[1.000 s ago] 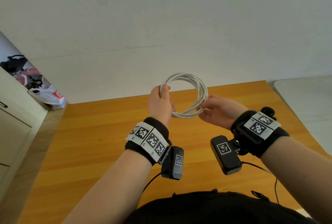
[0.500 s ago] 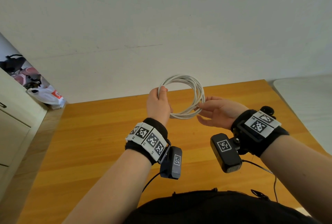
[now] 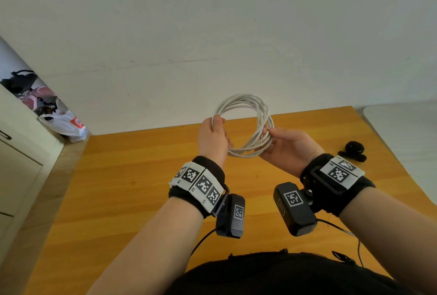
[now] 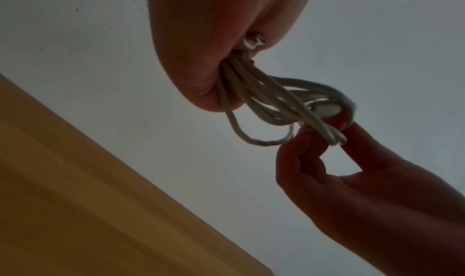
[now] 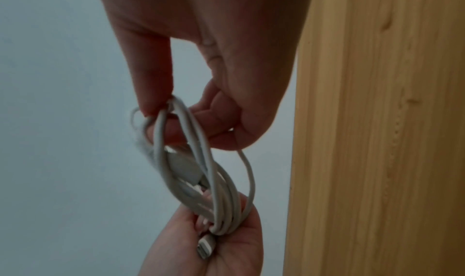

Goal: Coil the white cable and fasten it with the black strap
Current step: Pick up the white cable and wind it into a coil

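Observation:
The white cable (image 3: 246, 105) is wound into a round coil of several loops, held up above the far edge of the wooden table (image 3: 142, 176). My left hand (image 3: 214, 134) grips the coil's left side in a fist, with a connector end (image 5: 205, 248) poking out of the palm. My right hand (image 3: 283, 143) pinches the coil's right side between thumb and fingers (image 5: 156, 93). The black strap (image 3: 353, 150) lies curled on the table to the right, behind my right wrist, apart from both hands.
A white wall (image 3: 212, 34) rises behind the table. At the far left a cabinet (image 3: 19, 152) stands with a plastic bag (image 3: 66, 124) and clutter behind it. A white surface (image 3: 406, 129) adjoins the table's right edge.
Both hands kept hold of the coil. The right hand shifted its fingers on the coil's right side, and the black strap now shows behind the right wrist.

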A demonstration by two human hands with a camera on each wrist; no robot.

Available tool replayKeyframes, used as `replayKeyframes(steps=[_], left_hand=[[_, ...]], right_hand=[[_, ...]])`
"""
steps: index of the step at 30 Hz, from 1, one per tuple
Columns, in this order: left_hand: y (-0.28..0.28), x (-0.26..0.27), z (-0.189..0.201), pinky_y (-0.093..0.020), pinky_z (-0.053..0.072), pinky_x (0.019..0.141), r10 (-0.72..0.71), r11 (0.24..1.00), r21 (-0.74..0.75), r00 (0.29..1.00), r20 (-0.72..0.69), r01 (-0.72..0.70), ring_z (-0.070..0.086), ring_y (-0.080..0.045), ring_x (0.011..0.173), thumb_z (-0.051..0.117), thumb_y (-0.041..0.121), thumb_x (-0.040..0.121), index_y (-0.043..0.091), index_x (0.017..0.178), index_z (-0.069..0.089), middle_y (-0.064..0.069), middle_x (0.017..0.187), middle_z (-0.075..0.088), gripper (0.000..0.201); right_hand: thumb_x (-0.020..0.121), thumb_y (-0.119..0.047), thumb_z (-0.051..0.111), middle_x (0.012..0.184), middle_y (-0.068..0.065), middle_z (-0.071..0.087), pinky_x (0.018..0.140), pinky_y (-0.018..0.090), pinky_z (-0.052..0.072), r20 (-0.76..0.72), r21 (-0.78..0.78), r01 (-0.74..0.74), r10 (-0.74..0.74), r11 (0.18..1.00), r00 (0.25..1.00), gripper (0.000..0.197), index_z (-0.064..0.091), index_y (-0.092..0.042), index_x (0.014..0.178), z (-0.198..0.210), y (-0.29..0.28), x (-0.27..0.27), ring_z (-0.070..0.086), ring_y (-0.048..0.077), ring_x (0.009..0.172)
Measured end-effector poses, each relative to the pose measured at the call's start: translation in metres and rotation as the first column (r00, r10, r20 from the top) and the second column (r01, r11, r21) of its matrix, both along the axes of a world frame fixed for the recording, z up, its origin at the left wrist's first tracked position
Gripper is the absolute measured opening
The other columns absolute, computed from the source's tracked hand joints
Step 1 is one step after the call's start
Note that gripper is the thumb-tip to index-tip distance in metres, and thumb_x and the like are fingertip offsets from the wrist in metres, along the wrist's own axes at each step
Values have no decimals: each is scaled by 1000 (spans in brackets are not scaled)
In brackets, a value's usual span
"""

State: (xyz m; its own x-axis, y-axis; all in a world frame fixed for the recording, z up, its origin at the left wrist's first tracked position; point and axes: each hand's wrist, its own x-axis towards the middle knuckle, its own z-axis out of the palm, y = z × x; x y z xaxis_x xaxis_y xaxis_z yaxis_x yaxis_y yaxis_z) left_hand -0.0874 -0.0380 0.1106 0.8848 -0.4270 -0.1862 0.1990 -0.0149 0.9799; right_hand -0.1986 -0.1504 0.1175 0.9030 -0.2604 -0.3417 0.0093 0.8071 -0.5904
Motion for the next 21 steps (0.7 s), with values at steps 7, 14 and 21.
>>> replayKeyframes(steps=[7, 14, 21], left_hand=[[2, -1, -4, -26, 33, 49, 29, 1000, 10, 1000, 2, -29, 34, -10, 45, 35, 30, 100, 20, 84, 50, 4, 57, 35, 24], [2, -10, -2, -25, 33, 47, -56, 997, 50, 990, 131, 50, 33, -8, 44, 35, 28, 101, 16, 86, 50, 4, 58, 34, 23], [1, -23, 6, -23, 31, 47, -159, 986, -51, 987, -29, 158, 28, -8, 47, 35, 29, 101, 15, 88, 49, 4, 60, 29, 24]], right_hand=[[86, -13, 56, 76, 6, 60, 90, 39, 47, -174, -172, 61, -91, 983, 981, 9, 62, -7, 89, 8, 0, 3, 59, 22, 70], [78, -26, 72, 99, 15, 61, 95, 44, 49, -283, -459, -12, -133, 889, 950, 42, 56, -2, 109, 7, 0, 6, 60, 28, 96], [91, -24, 58, 63, 3, 45, 79, 40, 55, -164, -405, 193, -279, 894, 946, 20, 56, -5, 98, 9, 2, 2, 49, 15, 52]])
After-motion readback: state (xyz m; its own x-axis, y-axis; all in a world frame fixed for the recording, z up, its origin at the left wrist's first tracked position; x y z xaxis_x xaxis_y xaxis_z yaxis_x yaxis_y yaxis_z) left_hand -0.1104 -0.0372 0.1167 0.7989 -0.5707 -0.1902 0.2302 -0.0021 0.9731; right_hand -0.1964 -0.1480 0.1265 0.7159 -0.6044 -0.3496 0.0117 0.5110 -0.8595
